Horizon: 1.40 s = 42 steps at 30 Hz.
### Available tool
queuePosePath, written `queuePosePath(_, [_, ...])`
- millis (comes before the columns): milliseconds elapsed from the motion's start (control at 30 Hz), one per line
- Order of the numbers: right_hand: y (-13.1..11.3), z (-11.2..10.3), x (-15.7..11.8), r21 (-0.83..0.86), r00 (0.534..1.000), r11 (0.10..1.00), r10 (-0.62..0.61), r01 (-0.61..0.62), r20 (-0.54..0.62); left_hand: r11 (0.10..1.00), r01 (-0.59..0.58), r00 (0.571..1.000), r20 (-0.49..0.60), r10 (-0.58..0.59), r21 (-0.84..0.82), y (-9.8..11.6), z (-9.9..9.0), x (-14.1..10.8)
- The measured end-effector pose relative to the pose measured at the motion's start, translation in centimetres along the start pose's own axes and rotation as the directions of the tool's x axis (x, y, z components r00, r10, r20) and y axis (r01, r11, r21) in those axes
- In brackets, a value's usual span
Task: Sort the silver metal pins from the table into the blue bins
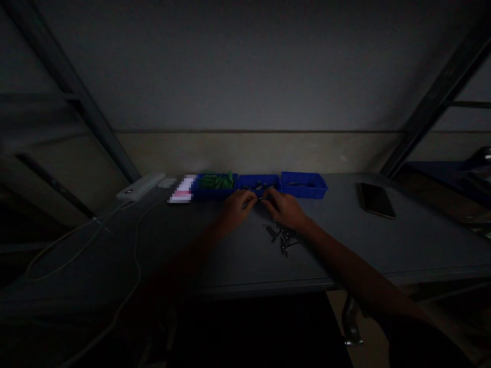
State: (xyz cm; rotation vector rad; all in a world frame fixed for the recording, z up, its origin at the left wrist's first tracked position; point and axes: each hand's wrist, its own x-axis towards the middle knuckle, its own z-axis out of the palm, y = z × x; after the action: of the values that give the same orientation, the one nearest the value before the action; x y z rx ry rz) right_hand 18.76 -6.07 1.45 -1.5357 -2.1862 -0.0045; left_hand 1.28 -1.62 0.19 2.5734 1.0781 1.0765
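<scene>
My left hand and my right hand meet just in front of the middle blue bin. Both are closed, fingertips pinching a small thin metal rod that spans the gap between them. Dim light hides its finer shape. Below my right hand, a loose pile of small metal pieces lies on the grey table. Small dark and shiny parts sit in the middle bin. Green pieces fill the left bin, and thin rods lie in the right blue bin.
A phone lies on the right side of the table. To the left are a white box-shaped device with pale cables and a partly blurred pink-and-white item. A wall rises behind the bins, between metal posts.
</scene>
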Motion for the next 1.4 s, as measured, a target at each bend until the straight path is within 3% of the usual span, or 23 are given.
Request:
queuePosePath(433, [0.3, -0.1, 0.1, 0.047, 0.997, 0.996, -0.069, 0.071, -0.035, 1.000, -0.001, 0.999, -0.038, 0.001, -0.012, 0.4, 0.1, -0.1])
queuePosePath(533, [0.9, -0.6, 0.3, 0.046, 0.995, 0.995, -0.088, 0.090, -0.037, 0.999, 0.008, 1.000, 0.020, -0.007, -0.036, 0.5, 0.2, -0.1])
queuePosePath(633, [2.7, -1.2, 0.5, 0.015, 0.993, 0.999, 0.039, -0.037, -0.116, 0.996, 0.047, 0.988, 0.147, -0.036, -0.078, 0.6, 0.6, -0.3])
queuePosePath(700, [4.3, -1.6, 0.5, -0.008, 0.958, 0.979, 0.198, -0.204, -0.209, 0.995, 0.046, 0.972, 0.233, -0.026, -0.083, 0.8, 0.8, -0.5])
queuePosePath(833, [7.4, -2.1, 0.4, -0.035, 0.787, 0.833, 0.506, -0.552, -0.354, 0.996, -0.051, 0.927, 0.369, 0.074, -0.071, 1.4, 0.7, -0.8])
queuePosePath(900, [8.1, -2.1, 0.3, -0.027, 0.723, 0.771, 0.583, -0.636, -0.372, 0.991, -0.105, 0.896, 0.425, 0.129, -0.078, 1.5, 0.6, -0.9])
queuePosePath(1000, [8.2, -1.9, 0.2, -0.015, 0.696, 0.742, 0.621, -0.670, -0.359, 0.987, -0.142, 0.871, 0.463, 0.163, -0.080, 1.5, 0.6, -0.9])
queuePosePath(1133, [7.3, -1.5, 0.4, -0.011, 0.727, 0.769, 0.600, -0.640, -0.335, 0.986, -0.150, 0.868, 0.467, 0.166, -0.071, 1.2, 0.8, -0.9])
queuePosePath(1200, [6.4, -1.4, 0.5, -0.002, 0.791, 0.831, 0.530, -0.557, -0.306, 0.988, -0.148, 0.877, 0.454, 0.155, -0.052, 1.0, 0.9, -0.8])
queuePosePath(1333, [3.8, -1.0, 0.5, 0.044, 0.942, 0.962, 0.272, -0.269, -0.197, 0.995, -0.095, 0.937, 0.340, 0.085, 0.012, 0.4, 0.7, -0.6])
queuePosePath(1400, [2.5, -0.5, 0.4, 0.062, 0.984, 0.990, 0.130, -0.123, -0.119, 0.999, -0.043, 0.963, 0.266, 0.036, 0.021, -0.1, 0.5, -0.4])
